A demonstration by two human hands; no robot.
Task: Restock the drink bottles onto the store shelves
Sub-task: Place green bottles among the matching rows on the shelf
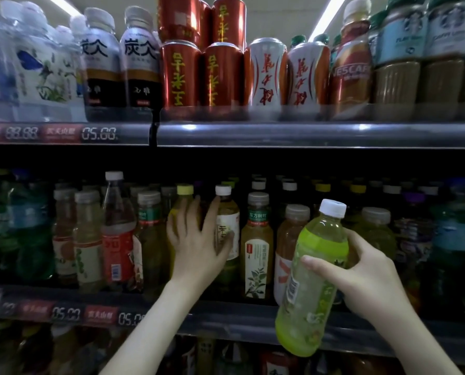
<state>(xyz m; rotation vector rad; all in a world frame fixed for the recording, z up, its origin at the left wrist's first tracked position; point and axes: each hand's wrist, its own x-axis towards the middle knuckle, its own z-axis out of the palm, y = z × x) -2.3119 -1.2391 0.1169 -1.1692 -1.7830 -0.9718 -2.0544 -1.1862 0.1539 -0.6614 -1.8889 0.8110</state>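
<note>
One green tea bottle [315,277], fingers of the right hand [366,280] grasping it, hangs before the crowded middle shelf [239,318]; the left hand [193,244], fingers released and spread, touches one yellow-capped bottle [184,201] and one white-capped bottle [227,220].

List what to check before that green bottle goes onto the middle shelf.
1. Grip: the right hand is wrapped round the green bottle: ok.
2. Cap: the white cap sits on the bottle: ok.
3. Bottle upright for placing: it is tilted, its top leaning right: not ok.
4. Free slot in the front row of the middle shelf: cannot tell.
5. Left hand out of the way: its fingers are spread against the yellow-capped bottle and the white-capped tea bottle: not ok.
</note>
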